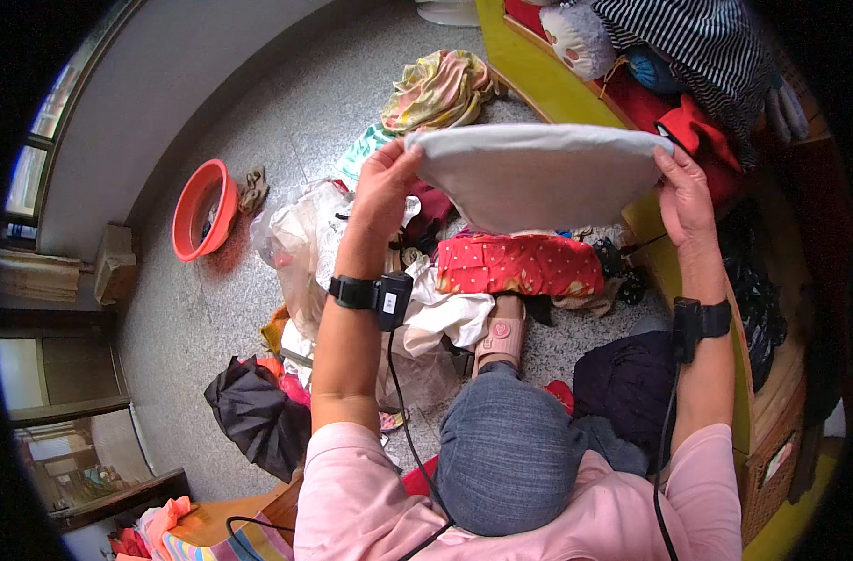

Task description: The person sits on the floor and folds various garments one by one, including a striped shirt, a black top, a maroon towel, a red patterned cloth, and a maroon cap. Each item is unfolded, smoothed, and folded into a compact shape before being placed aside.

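Observation:
A light grey-white cloth [538, 179] is stretched out in the air between my two hands. My left hand [388, 175] pinches its upper left corner, and my right hand [686, 186] grips the upper right one. Below it a folded red cloth with white dots [517, 265] lies over the heap on the floor. White cloth [447, 315] and clear plastic [293, 245] lie to the left of my leg. A yellow and pink patterned cloth [437, 91] rests on the floor beyond my left hand.
An orange-red plastic basin [205, 210] stands on the speckled floor at left. Black fabric [261, 414] lies near my left elbow, dark clothing [622, 393] by my right forearm. A yellow-edged wooden furniture piece [559, 70] holding clothes and a plush toy [577, 41] borders the right side.

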{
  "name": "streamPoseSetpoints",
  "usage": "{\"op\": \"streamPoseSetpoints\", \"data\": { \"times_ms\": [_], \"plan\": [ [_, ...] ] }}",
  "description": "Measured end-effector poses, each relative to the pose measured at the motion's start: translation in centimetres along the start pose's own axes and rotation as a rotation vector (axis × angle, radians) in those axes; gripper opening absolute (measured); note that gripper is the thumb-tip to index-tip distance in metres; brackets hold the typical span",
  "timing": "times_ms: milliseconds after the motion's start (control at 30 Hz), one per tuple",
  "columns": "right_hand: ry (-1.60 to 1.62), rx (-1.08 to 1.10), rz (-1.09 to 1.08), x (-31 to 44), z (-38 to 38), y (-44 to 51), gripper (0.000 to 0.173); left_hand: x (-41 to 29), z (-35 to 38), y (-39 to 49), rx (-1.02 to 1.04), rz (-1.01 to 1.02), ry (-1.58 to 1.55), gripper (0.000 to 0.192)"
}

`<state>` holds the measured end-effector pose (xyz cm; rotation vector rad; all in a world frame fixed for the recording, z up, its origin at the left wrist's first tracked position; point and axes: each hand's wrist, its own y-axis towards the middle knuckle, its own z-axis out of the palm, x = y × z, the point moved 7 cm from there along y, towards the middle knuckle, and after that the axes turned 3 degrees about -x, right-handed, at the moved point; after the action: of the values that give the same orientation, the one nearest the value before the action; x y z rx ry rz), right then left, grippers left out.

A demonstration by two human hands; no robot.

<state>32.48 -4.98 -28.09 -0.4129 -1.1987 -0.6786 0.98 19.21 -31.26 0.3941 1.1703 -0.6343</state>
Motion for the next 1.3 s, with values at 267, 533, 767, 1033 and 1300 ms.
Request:
{"op": "streamPoseSetpoints", "data": {
  "times_ms": [267,533,767,1033,1300],
  "plan": [
    [-0.065,-0.075,0.056,-3.3,-1.3,-8.8,0.024,-2.8,-1.2,-8.3,-0.125,0.211,0.423,0.017],
    [-0.359,-0.185,0.590,-15.6,-6.6,-23.1,0.005,14.3,-7.4,-19.5,-0.252,-0.324,0.422,0.018],
    [-0.739,-0.059,0.514,-16.1,-6.7,-21.3,0.013,15.1,-9.1,-20.5,-0.300,-0.430,0.730,0.035],
    [-0.333,0.097,0.267,-10.3,-1.9,-15.0,0.010,8.9,-5.7,-15.9,-0.132,0.051,0.508,0.016],
    [-0.541,0.014,0.416,-11.0,-4.4,-14.4,0.016,8.9,-5.7,-16.9,-0.133,-0.120,0.561,0.018]
  ]
}}
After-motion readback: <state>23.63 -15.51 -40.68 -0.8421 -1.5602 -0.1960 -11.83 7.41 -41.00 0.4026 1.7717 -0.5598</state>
